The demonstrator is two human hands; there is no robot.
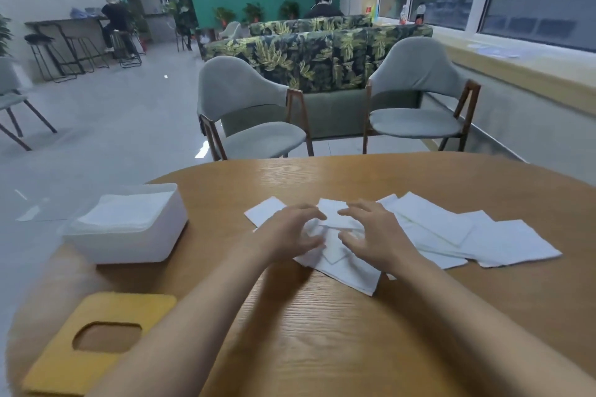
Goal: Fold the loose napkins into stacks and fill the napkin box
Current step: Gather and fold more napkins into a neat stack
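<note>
With left hand (290,232) and right hand (375,235) curled over the loose napkins (432,219), grip closure not discernible, square all edges on the surface (322,322) before folding.

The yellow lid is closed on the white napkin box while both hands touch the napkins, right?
No. In the head view the yellow lid lies on the table, off the white napkin box. The left hand and right hand do touch the napkins.

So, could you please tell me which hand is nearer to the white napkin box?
Left. The left hand grips the napkins to the right of the box; the right hand grips them farther right, beyond the left hand.
</note>
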